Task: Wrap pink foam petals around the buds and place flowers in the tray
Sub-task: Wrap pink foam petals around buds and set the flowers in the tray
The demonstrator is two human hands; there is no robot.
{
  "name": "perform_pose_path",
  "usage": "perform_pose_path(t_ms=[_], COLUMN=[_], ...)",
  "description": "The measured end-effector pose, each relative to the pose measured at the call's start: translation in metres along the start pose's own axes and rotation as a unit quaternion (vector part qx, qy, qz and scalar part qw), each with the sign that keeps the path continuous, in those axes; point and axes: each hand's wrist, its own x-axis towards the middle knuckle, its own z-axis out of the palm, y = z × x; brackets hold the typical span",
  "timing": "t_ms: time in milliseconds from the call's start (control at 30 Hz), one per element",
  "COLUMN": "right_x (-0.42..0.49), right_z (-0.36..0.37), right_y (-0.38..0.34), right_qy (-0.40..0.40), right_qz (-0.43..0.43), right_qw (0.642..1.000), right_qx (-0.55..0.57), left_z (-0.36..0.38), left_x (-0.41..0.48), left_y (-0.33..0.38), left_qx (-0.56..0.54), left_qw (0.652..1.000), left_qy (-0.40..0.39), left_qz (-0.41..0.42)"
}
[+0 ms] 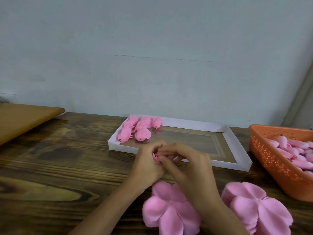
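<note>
A: Hands?
B: We log the left hand [149, 161] and right hand [190, 165] pressed together, fingers of both curled round one pink flower [155, 157], just in front of the tray [234, 145].
A: Beyond them?
B: Finished flowers [138, 129] in the tray's far-left corner; two petal stacks [169, 211] nearest us; orange basket [271, 160] of buds [288, 150] at right.

flowers [138, 129] in tray's [235, 143] far-left corner; basket [271, 158] right of tray; petal stacks [171, 212] nearest.

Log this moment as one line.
stage: wrapping | left hand, right hand: gripping one flower | tray: finished flowers far-left corner | orange basket: buds
</note>
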Motion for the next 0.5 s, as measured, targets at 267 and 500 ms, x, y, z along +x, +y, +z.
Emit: perform_pose_path(t_ms=[267, 500], right_x=[0.015, 0.014], right_z=[-0.04, -0.039], right_y=[0.008, 0.01], right_qy=[-0.311, -0.35], right_qz=[0.136, 0.139], right_qw=[0.928, 0.919], right_qx=[-0.154, -0.114], left_z=[-0.015, -0.02], left_x=[0.006, 0.008], left_y=[-0.008, -0.012], left_qx=[-0.046, -0.072], left_qw=[0.993, 0.988], left_qy=[0.094, 0.11], left_qz=[-0.056, -0.075])
